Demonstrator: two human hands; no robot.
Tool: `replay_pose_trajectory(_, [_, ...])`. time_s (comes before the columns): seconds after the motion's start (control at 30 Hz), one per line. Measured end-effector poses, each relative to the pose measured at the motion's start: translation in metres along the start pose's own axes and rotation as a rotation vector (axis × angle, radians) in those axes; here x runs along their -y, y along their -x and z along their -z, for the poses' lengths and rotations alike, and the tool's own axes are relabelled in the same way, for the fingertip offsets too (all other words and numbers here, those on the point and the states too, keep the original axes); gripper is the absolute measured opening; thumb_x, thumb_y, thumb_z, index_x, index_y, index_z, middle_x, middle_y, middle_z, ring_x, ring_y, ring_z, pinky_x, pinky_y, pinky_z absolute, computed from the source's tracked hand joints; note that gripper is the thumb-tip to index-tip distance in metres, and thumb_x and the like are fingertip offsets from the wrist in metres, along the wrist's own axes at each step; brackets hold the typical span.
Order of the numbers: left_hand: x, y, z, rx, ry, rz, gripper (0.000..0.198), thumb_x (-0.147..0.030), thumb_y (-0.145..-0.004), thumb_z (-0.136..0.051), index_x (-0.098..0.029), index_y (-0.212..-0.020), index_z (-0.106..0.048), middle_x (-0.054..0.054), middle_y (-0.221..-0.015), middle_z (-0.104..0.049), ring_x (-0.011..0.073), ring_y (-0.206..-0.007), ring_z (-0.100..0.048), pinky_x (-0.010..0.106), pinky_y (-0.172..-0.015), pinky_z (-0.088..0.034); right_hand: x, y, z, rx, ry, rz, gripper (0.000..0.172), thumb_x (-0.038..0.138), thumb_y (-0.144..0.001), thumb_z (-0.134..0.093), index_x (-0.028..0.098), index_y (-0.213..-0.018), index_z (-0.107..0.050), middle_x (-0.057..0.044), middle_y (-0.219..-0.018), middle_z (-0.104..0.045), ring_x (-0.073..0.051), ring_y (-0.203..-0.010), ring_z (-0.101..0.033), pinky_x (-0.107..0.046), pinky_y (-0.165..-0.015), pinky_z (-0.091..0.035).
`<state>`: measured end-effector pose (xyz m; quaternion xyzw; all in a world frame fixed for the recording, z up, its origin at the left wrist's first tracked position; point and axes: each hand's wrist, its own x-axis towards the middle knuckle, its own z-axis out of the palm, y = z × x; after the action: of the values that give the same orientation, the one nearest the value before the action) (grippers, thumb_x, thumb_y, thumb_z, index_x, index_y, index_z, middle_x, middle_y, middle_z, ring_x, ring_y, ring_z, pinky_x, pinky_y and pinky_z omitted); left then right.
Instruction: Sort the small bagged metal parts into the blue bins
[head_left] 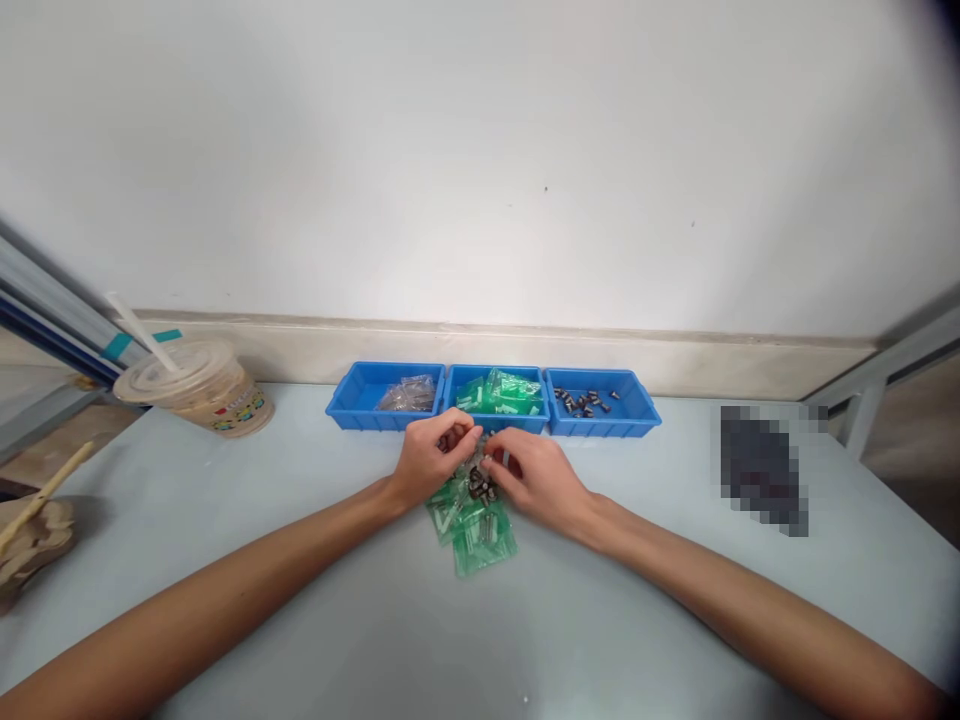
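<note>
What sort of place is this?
Probably a small-parts packing bench: blue bins hold clear bags, green bags and dark metal parts, and the left hand and right hand pick at a pile of green bags.

A big white wall (480,150) fills the space behind the surface (300,600). The surface is pale grey-blue and smooth. A low cream ledge (750,365) runs along the foot of the wall, just behind the surface. Left of the surface, grey rails (45,310) slant up. Right of the surface stands a grey metal frame (885,365), with brown floor (930,470) beside it. The light is soft and even.
</note>
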<state>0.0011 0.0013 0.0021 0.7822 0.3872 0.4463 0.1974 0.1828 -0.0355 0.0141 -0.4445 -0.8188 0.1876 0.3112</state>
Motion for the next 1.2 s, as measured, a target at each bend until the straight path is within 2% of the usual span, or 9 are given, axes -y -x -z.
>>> replay_pose_trajectory(0.13, [0.000, -0.001, 0.000, 0.014, 0.007, 0.015, 0.017, -0.030, -0.090, -0.055, -0.017, -0.080, -0.059, -0.003, -0.064, -0.057, 0.0079, -0.052, -0.048, 0.019, -0.054, -0.040, -0.004, 0.002, -0.004, -0.240, -0.280, -0.100, 0.012, 0.023, -0.092, -0.054, 0.019, -0.095, -0.065, -0.003, -0.084, -0.069, -0.014, -0.066, -0.061, -0.026, -0.065, -0.048])
replay_pose_trajectory(0.3, [-0.001, -0.003, 0.000, 0.030, -0.006, -0.020, 0.013, -0.029, -0.090, -0.055, -0.018, -0.087, -0.061, -0.002, -0.072, -0.060, 0.0075, -0.051, -0.046, 0.020, -0.052, -0.039, -0.012, 0.005, -0.012, -0.356, -0.394, -0.124, 0.015, 0.030, -0.090, -0.057, 0.020, -0.091, -0.067, -0.004, -0.084, -0.066, -0.016, -0.071, -0.061, -0.027, -0.065, -0.049])
replay_pose_trajectory(0.47, [0.000, -0.003, -0.001, 0.031, -0.002, -0.073, 0.015, -0.030, -0.091, -0.055, -0.018, -0.086, -0.062, 0.000, -0.073, -0.061, 0.0085, -0.053, -0.046, 0.021, -0.052, -0.039, -0.016, 0.005, -0.016, -0.368, -0.550, -0.205, 0.016, 0.032, -0.087, -0.062, 0.019, -0.094, -0.069, -0.005, -0.086, -0.070, -0.015, -0.063, -0.065, -0.028, -0.062, -0.053])
replay_pose_trajectory(0.57, [0.002, -0.003, -0.001, 0.029, 0.018, -0.103, 0.013, -0.029, -0.090, -0.057, -0.018, -0.089, -0.063, 0.002, -0.075, -0.062, 0.0091, -0.055, -0.047, 0.021, -0.053, -0.041, -0.017, 0.005, -0.017, -0.364, -0.587, -0.228, 0.016, 0.032, -0.085, -0.064, 0.019, -0.090, -0.070, -0.004, -0.077, -0.070, -0.016, -0.061, -0.065, -0.028, -0.061, -0.053])
replay_pose_trajectory(0.7, [0.004, -0.003, -0.001, 0.027, 0.041, -0.164, 0.013, -0.027, -0.089, -0.060, -0.019, -0.098, -0.065, 0.004, -0.084, -0.065, 0.0083, -0.055, -0.048, 0.021, -0.055, -0.044, -0.018, 0.003, -0.013, -0.353, -0.535, -0.214, 0.015, 0.032, -0.087, -0.061, 0.019, -0.083, -0.067, 0.000, -0.064, -0.065, -0.014, -0.057, -0.060, -0.026, -0.058, -0.049])
replay_pose_trajectory(0.87, [0.003, -0.001, -0.001, 0.024, 0.037, -0.289, 0.017, -0.027, -0.087, -0.064, -0.019, -0.102, -0.066, 0.006, -0.091, -0.067, 0.0083, -0.058, -0.052, 0.019, -0.053, -0.046, -0.017, 0.003, -0.012, -0.329, -0.447, -0.166, 0.025, 0.035, -0.092, -0.053, 0.019, -0.073, -0.058, 0.002, -0.063, -0.056, -0.012, -0.057, -0.050, -0.024, -0.056, -0.041])
replay_pose_trajectory(1.2, [0.005, 0.001, -0.001, 0.001, -0.021, -0.402, 0.017, -0.017, -0.085, -0.065, -0.018, -0.102, -0.066, 0.006, -0.092, -0.066, 0.0083, -0.064, -0.058, 0.017, -0.057, -0.049, -0.016, 0.004, -0.013, -0.333, -0.412, -0.120, 0.024, 0.032, -0.092, -0.056, 0.018, -0.075, -0.064, 0.001, -0.068, -0.062, -0.012, -0.060, -0.052, -0.023, -0.058, -0.039])
